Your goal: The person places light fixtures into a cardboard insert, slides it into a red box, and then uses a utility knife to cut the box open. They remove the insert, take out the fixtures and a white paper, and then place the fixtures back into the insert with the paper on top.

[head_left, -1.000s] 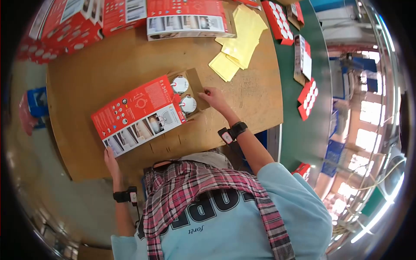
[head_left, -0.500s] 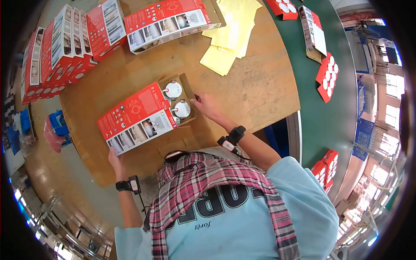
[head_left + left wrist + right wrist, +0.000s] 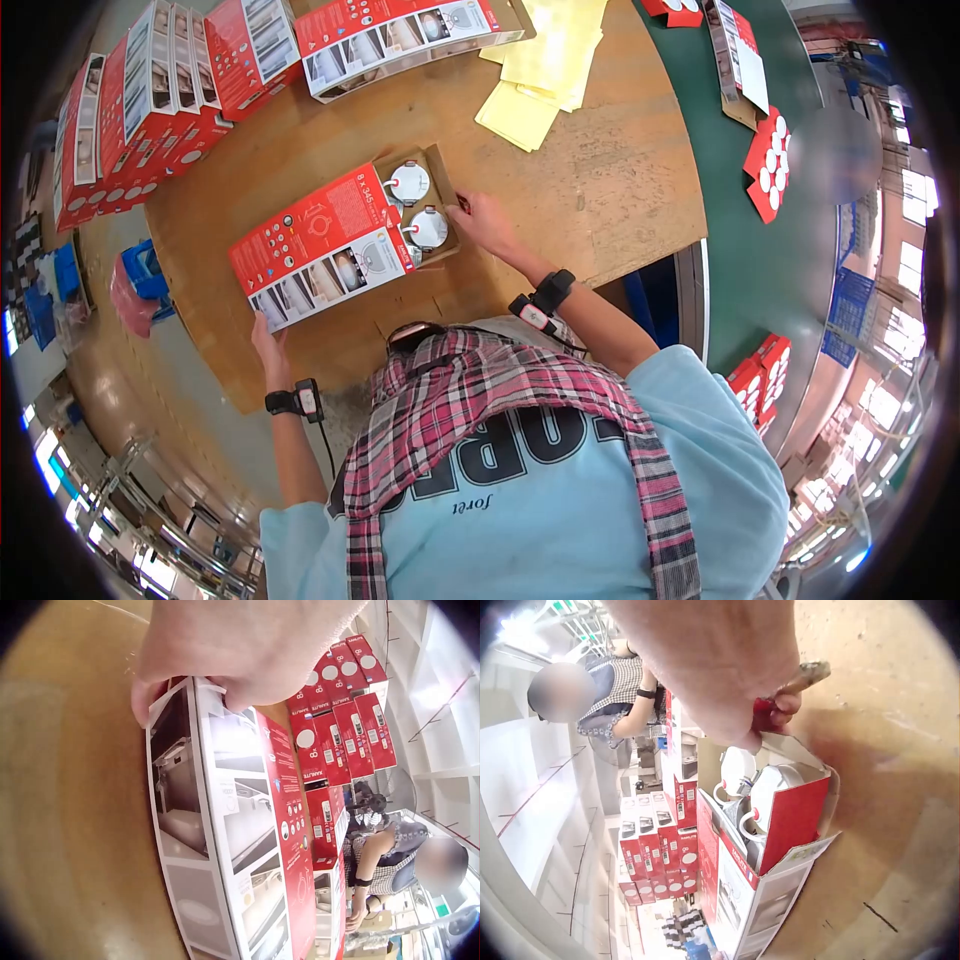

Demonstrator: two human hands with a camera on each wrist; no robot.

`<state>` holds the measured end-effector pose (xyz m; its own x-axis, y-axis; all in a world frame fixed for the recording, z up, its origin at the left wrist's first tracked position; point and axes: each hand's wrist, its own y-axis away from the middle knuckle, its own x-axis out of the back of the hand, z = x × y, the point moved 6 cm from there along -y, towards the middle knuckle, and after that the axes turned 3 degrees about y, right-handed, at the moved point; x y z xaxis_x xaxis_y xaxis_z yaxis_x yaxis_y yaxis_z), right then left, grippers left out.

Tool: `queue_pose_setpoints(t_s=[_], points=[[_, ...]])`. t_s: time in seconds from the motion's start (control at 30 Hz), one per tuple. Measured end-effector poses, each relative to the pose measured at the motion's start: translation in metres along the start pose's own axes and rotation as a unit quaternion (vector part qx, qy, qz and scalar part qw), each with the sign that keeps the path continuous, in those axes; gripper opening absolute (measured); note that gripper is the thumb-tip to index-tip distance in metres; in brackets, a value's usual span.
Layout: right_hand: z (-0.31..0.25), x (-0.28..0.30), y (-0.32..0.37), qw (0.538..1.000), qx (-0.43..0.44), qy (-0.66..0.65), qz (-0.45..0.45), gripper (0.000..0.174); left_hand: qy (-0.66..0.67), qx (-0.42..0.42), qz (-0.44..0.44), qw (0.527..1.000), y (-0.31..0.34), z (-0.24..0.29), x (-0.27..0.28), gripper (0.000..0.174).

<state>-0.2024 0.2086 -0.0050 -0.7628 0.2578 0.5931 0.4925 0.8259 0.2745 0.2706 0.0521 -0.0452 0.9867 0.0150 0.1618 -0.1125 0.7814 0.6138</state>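
A red and white printed carton (image 3: pixel 315 240) lies slanted on the brown table, its right end open. Inside that end sit round white downlights (image 3: pixel 409 184) with short white and red leads, seen close up in the right wrist view. My left hand (image 3: pixel 268 350) grips the carton's closed lower-left corner, fingers and thumb on either side of it (image 3: pixel 240 645). At the open end, my right hand (image 3: pixel 487 225) is curled beside the raised cardboard flap (image 3: pixel 791 748). A small dark red object (image 3: pixel 763 712) shows between its fingers; I cannot tell its kind.
Stacked red cartons (image 3: pixel 150 100) stand at the back left, with another open carton (image 3: pixel 400 40) beside them. Yellow sheets (image 3: pixel 545 70) lie at the back. On the green surface (image 3: pixel 745 260) to the right are red trays (image 3: pixel 768 165) of white discs. A person (image 3: pixel 390 859) works opposite.
The head view has shifted. The carton stays in nearly the same place on the table, with both hands still at its ends. The right hand stays curled close beside the flap.
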Motion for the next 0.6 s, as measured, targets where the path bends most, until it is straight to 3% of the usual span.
queue_pose_setpoints(t_s=[0.2,0.33,0.4,0.43,0.53,0.6], points=[[0.01,-0.006,-0.004,1.0,0.014,-0.004,0.007,0.025,0.03,0.017,-0.003,0.999,-0.018,-0.017,0.013,0.047],[0.029,-0.018,-0.008,1.0,0.027,-0.012,0.01,0.025,0.034,-0.009,-0.02,0.999,-0.005,-0.014,0.004,0.031],[0.036,-0.022,-0.01,0.995,0.046,-0.081,0.031,0.023,0.017,-0.024,-0.016,0.999,0.011,-0.004,-0.006,0.036],[0.033,-0.019,-0.009,0.998,0.04,-0.045,0.011,0.022,0.04,-0.018,-0.024,0.999,0.012,-0.004,-0.006,0.041],[0.017,-0.012,-0.006,0.999,0.034,-0.003,-0.022,0.02,0.111,-0.111,-0.005,0.988,0.042,0.025,-0.02,0.044],[0.048,-0.023,-0.017,0.998,0.05,0.015,-0.045,0.019,0.146,-0.159,0.01,0.976,0.057,0.038,-0.027,0.048]])
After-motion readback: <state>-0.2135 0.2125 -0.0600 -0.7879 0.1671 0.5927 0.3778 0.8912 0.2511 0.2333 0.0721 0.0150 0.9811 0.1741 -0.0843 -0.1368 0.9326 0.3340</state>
